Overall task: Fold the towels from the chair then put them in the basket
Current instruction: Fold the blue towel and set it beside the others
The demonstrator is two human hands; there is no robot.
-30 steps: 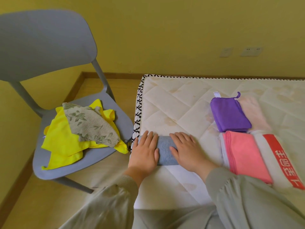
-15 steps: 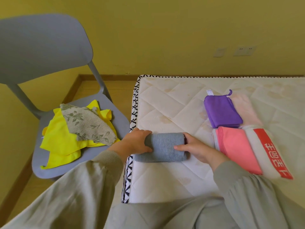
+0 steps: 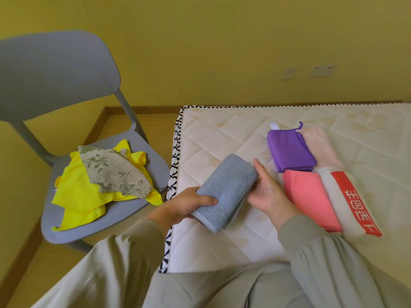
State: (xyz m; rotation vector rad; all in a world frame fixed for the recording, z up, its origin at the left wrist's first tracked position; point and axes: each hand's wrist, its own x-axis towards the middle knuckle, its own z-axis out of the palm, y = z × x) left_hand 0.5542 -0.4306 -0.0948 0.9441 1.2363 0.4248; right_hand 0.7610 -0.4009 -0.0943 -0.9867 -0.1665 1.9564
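A folded blue-grey towel is lifted off the mattress, tilted with its far end higher. My left hand grips its near left end, thumb on top. On the towel's right side lies my right hand, palm against it and fingers straight. On the grey chair at the left lie a yellow towel and a beige floral towel on top of it. No basket is in view.
Folded towels lie on the mattress to the right: a purple towel, a pale pink towel, a coral towel and a white towel with a red band. A yellow wall stands behind. My sleeves fill the bottom.
The blue-grey towel was pressed flat under both hands, then gripped at both ends; now it is raised and turned diagonal, my right hand has opened against its side.
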